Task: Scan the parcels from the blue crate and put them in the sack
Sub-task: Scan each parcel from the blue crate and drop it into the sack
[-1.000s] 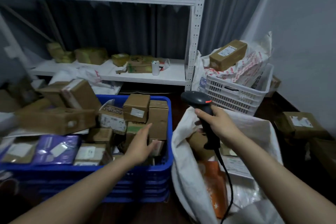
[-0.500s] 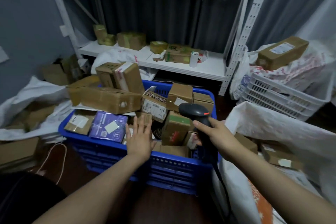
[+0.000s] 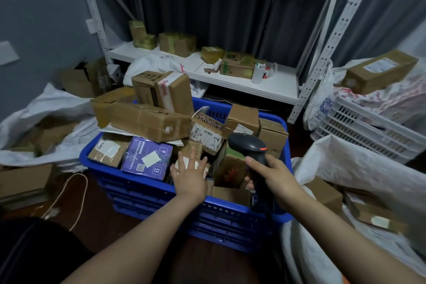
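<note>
Head view: crate heaped with parcels.
Left hand: fingers spread, above parcels at crate's front edge.
Right hand: wrapped round scanner.

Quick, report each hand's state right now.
Left hand: open, fingers spread, over the blue crate.
Right hand: grips the barcode scanner.

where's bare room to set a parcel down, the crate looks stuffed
The white shelf is bare between the white cup and its right upright. Dark floor lies bare off the blue crate's near left corner, beside the pale cable. The crate itself is piled full.
</note>
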